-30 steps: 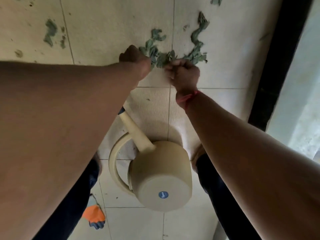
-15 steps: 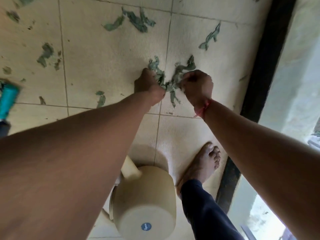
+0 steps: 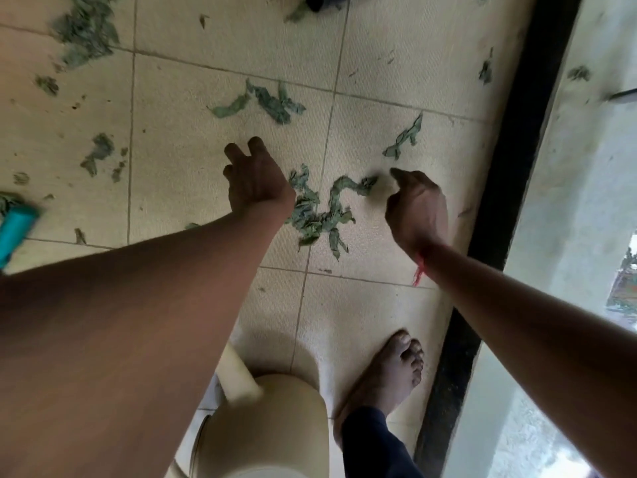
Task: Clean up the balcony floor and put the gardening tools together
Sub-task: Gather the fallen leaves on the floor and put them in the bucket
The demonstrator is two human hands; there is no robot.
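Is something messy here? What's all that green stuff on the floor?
Yes. Torn green leaves lie scattered over the tiled floor, with one clump between the left hand and right hand. They look like litter that doesn't belong there. The cream watering can also seems tipped on its side.
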